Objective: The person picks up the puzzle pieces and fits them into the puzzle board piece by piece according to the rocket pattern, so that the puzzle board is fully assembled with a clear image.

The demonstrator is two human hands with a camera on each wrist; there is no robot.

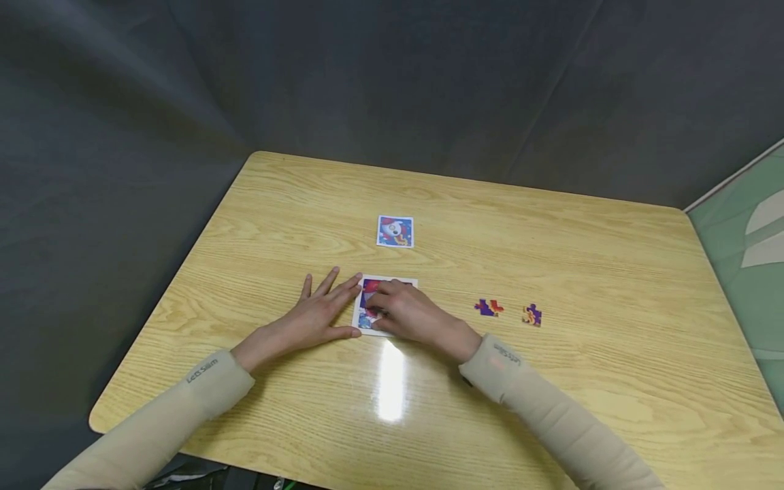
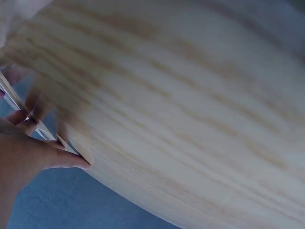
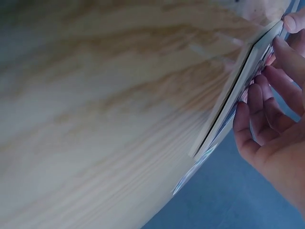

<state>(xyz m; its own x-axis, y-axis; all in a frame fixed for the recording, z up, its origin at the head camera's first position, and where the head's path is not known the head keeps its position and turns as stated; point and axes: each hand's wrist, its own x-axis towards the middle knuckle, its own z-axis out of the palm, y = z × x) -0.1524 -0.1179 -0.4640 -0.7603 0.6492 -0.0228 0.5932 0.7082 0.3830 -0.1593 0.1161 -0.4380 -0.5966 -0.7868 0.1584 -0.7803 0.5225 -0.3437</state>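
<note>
The left hand [image 1: 312, 316] lies with its fingers spread wide and straight. Its fingertips and thumb reach the left edge of a small puzzle board [image 1: 372, 332] with a white rim. The board lies on the bench [image 1: 612, 306], in between the two hands and under the right fingers.

The right hand [image 1: 413, 309] is over the board, and its fingers are bent down with their tips at the puzzle picture. I cannot tell if they pinch a piece or just press on one, because the hand hides that spot.

Off to the right of the right fingers, well apart from them, is a purple and red bit of puzzle [image 1: 488, 307]. It may be more than one piece. A bit more to the right is a purple and yellow piece [image 1: 533, 315]. Past the fingertips, on the far side of the board, lies a small picture card [image 1: 395, 232].

I think the step in hand is fitting a piece into the board while the left fingers keep it from sliding. The next move seems to call for a straight, soft push, then a reach right for a loose piece.
</note>
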